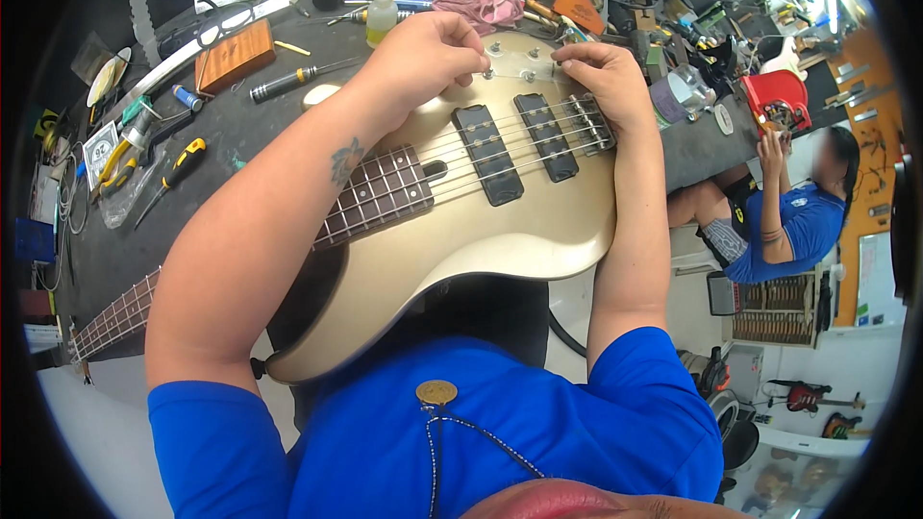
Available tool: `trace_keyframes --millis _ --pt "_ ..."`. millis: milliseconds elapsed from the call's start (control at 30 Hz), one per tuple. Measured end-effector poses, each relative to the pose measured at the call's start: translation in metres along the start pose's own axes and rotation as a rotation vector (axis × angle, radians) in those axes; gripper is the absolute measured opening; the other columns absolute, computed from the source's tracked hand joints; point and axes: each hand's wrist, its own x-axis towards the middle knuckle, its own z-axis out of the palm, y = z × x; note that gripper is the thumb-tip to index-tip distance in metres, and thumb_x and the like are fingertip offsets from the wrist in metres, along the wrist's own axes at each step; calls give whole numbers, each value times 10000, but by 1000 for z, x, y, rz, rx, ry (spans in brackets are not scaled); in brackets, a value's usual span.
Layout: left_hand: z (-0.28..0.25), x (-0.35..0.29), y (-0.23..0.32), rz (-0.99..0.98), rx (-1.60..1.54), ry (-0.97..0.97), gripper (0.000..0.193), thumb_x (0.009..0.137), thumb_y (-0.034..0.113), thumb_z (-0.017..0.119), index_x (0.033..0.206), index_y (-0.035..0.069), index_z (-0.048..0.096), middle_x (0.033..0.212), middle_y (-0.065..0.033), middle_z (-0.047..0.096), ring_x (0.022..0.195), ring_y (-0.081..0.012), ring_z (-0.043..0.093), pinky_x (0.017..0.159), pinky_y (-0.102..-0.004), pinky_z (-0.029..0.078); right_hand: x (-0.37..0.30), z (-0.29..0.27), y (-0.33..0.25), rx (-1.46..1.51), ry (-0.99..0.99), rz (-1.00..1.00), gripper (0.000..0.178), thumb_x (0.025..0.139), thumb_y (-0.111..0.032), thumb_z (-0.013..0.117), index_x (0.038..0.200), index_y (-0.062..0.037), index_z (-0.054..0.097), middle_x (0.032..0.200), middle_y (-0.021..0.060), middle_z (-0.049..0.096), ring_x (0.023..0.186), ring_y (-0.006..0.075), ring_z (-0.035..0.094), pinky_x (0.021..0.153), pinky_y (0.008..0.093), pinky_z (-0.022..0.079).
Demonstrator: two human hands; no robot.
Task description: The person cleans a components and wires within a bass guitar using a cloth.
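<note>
A pale gold electric bass guitar (413, 269) lies across the bench edge and against me, its neck (115, 312) pointing to the lower left. Strings run over two black pickups (487, 156) to the bridge (592, 125). At the far edge of the body sits a clear control plate (514, 65) with several small metal posts. My left hand (423, 62) has its fingers curled and pinched at the plate's left end. At its right end, my right hand (611, 77) pinches with thumb and forefinger, beside a small dark post. Exactly what each fingertip grips is partly hidden.
A black-handled screwdriver (284, 84), a wooden block (236, 56), a yellow-black screwdriver (183, 163) and a bottle of yellow liquid (382, 17) lie leftward and behind. A pink cloth (481, 8) and tool clutter line the back. Another person (793, 221) sits at right, near a red guitar body (777, 98).
</note>
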Motion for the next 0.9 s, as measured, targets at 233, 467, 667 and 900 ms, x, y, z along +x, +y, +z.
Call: trace_keyframes --millis 233,467,667,900 --pt "-1 2 -1 -10 1 0 121 889 148 776 970 88 708 870 6 699 754 -74 592 676 -250 464 -2 1 -9 -197 22 -56 239 867 -77 727 1073 -10 827 981 81 783 901 137 696 839 295 536" --pt "0 4 -1 -12 25 13 115 893 126 774 976 84 707 910 -15 732 778 -84 621 704 -261 496 -5 6 -12 -278 2 -70 229 880 -87 717 1070 -35 833 975 67 772 891 151 703 822 307 549" --pt "1 3 -1 -3 40 20 113 899 122 773 980 82 705 910 -15 732 781 -85 638 705 -265 502 -5 8 -11 -304 61 -44 229 893 -99 753 1105 -31 808 967 57 766 854 150 713 790 314 570" --pt "1 4 -2 8 50 11 106 914 116 762 988 68 704 911 -16 733 775 -82 660 705 -275 526 -9 10 -26 -387 58 30 205 909 -150 789 1092 -61 813 979 81 782 888 179 733 832 335 571"
